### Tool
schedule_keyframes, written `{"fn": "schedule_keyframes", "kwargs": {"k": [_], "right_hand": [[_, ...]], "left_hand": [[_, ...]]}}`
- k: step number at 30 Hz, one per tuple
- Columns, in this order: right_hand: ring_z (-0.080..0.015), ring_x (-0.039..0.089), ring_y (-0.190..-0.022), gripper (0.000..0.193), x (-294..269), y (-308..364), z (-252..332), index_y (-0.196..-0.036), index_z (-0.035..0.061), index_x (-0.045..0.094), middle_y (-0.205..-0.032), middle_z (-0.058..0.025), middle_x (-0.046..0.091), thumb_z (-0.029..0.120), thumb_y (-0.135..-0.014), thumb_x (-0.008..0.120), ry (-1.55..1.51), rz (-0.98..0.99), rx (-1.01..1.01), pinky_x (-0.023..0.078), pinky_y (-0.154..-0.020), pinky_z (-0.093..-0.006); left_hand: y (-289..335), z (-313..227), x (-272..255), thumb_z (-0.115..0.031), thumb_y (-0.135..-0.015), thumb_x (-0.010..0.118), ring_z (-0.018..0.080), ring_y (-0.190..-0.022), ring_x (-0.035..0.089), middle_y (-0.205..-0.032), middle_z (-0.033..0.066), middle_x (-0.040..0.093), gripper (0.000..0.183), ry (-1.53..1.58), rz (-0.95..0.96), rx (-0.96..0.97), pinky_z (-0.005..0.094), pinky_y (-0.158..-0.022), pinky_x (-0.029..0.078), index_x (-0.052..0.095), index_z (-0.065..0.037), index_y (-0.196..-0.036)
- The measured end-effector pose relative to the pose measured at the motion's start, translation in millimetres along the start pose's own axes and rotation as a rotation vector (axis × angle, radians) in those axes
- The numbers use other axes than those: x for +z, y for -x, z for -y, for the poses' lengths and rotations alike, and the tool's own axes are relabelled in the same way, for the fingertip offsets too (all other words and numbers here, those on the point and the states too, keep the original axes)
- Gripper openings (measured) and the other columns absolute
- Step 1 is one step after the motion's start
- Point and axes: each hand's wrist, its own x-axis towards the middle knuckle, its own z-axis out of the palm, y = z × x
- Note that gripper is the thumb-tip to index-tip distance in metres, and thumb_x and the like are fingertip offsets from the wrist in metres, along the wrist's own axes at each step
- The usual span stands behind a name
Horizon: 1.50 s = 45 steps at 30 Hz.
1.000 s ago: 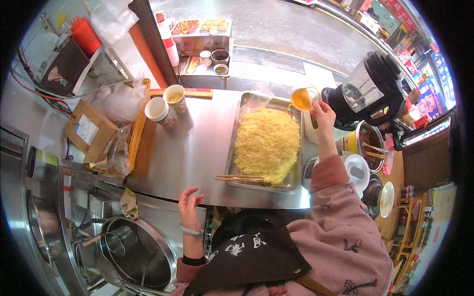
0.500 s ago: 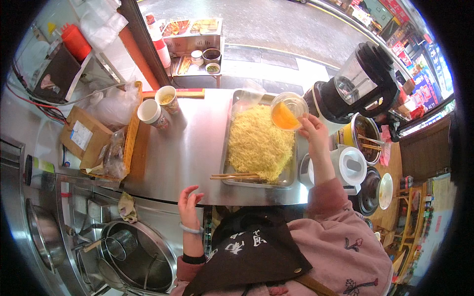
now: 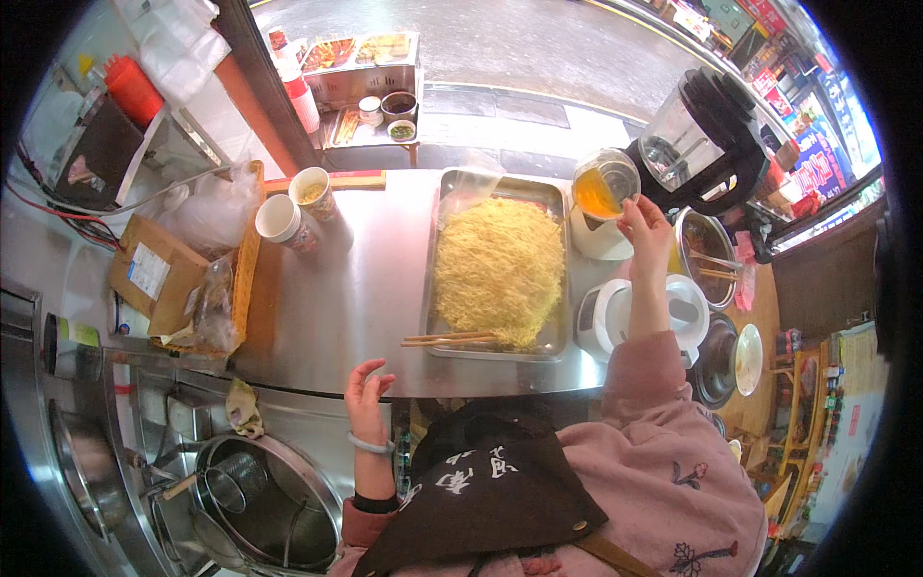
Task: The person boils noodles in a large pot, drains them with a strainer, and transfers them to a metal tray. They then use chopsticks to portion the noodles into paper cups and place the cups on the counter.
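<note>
My right hand [image 3: 646, 233] grips the rim of a clear plastic cup [image 3: 620, 175], tilted, with orange-yellow liquid [image 3: 598, 197] in it. The cup hangs just beyond the right edge of a metal tray [image 3: 552, 353], over the white base of a blender [image 3: 687, 144]. A broad heap of thin yellow noodles [image 3: 500, 269] fills most of the tray. A pair of wooden chopsticks [image 3: 449, 339] lies across the tray's near left edge, tips by the noodles. My left hand [image 3: 367, 396] hovers at the counter's front edge, fingers loosely bent and apart, holding nothing.
Two paper cups [image 3: 279, 221] stand at the counter's back left, near a yellow basket [image 3: 252, 279] with bags. A white pitcher [image 3: 606, 317] and a pot [image 3: 707, 255] with utensils stand right. Lower left, a large metal pot [image 3: 288, 500] holds a strainer.
My right hand has carried the cup of orange liquid rightward and slightly up, from over the noodles to past the tray's right edge. My left hand has barely moved.
</note>
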Motion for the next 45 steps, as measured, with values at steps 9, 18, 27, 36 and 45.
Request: {"fn": "schedule_keyframes", "kwargs": {"k": [9,18,27,36,45], "right_hand": [[-0.0051,0.052,-0.065,0.029,4.9,-17.2,4.1,-0.099,-0.0011,0.056,-0.08,-0.0008,0.057,0.016,-0.076,0.063,-0.017,-0.033,-0.031,0.045,-0.062,-0.0174],[-0.0098,0.055,-0.073,0.038,34.0,-13.0,4.4,-0.103,-0.0063,0.052,-0.087,-0.0067,0.057,0.016,-0.074,0.064,-0.033,0.126,0.054,0.045,-0.063,-0.0203],[-0.0091,0.054,-0.069,0.018,45.2,-8.1,-0.8,-0.089,0.004,0.058,-0.082,-0.0033,0.059,0.02,-0.08,0.056,-0.314,0.278,0.307,0.046,-0.063,-0.0184],[-0.0095,0.054,-0.07,0.021,23.9,-2.6,-1.3,-0.09,0.0031,0.058,-0.084,-0.0043,0.059,0.021,-0.08,0.057,-0.247,0.193,0.271,0.045,-0.063,-0.0182],[-0.008,0.054,-0.066,0.027,-21.9,27.7,-6.6,-0.099,0.0006,0.055,-0.086,-0.0034,0.058,0.019,-0.079,0.058,0.053,0.087,0.201,0.045,-0.062,-0.0194]], "left_hand": [[2.0,-0.8,-1.7,-0.005,-0.081,0.044,0.013,-0.077,0.056,-0.1,0.0077,0.055,0.022,-0.002,0.004,0.0,0.0259,-0.073,0.044,0.051,-0.002,-0.101],[1.6,2.2,-4.8,-0.004,-0.081,0.044,0.0128,-0.077,0.056,-0.1,0.0073,0.054,0.021,0.011,-0.012,0.002,0.0255,-0.072,0.044,0.051,-0.002,-0.1],[2.5,3.4,-8.4,-0.003,-0.08,0.044,0.0136,-0.076,0.056,-0.1,0.0076,0.054,0.022,0.009,-0.026,0.006,0.027,-0.073,0.044,0.051,-0.002,-0.1],[-2.9,4.4,-7.8,-0.004,-0.08,0.044,0.0135,-0.077,0.056,-0.101,0.007,0.054,0.022,-0.007,-0.018,-0.015,0.0265,-0.073,0.044,0.051,-0.003,-0.101],[-8.2,3.0,-2.2,-0.005,-0.081,0.043,0.0139,-0.078,0.056,-0.102,0.0081,0.054,0.021,-0.03,-0.015,-0.035,0.0277,-0.075,0.044,0.05,-0.002,-0.101]]}}
